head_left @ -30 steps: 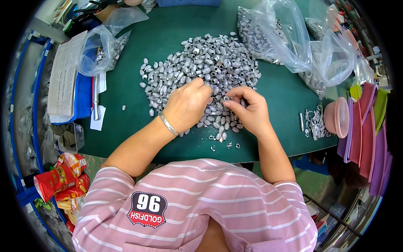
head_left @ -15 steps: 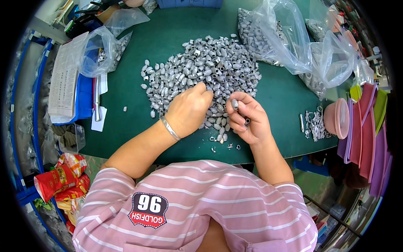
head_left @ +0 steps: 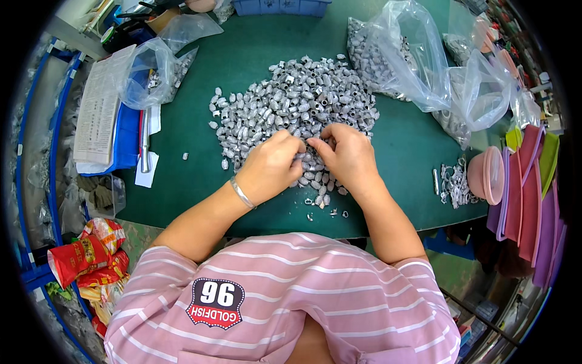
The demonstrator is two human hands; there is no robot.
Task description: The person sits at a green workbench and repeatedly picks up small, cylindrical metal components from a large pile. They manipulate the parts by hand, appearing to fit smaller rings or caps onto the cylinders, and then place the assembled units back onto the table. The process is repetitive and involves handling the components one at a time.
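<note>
A wide heap of small grey hollow barrel-shaped metal parts [head_left: 291, 91] lies on the green tabletop [head_left: 418, 158]. Over its near side, my left hand [head_left: 270, 167] is closed, knuckles up, a silver bangle [head_left: 242, 192] round its wrist. My right hand [head_left: 348, 158] is closed just right of it, thumb and fingers pinched. The fingertips of both hands come close together above the heap, and what they pinch is hidden behind them. Below the hands lie loose metal parts and a few tiny rings and scraps [head_left: 333, 212].
Clear plastic bags [head_left: 418, 60] with more grey parts stand at the far right. A pink tub [head_left: 485, 176] sits beside small metal pieces [head_left: 458, 185] at the right edge. To the left are a blue tray [head_left: 125, 142] with papers and another bag [head_left: 148, 76]. A blue crate [head_left: 282, 7] is at the back.
My right hand has moved left and turned over toward my left hand; the metal parts it held are now out of sight. My left hand stays over the heap, shifted slightly.
</note>
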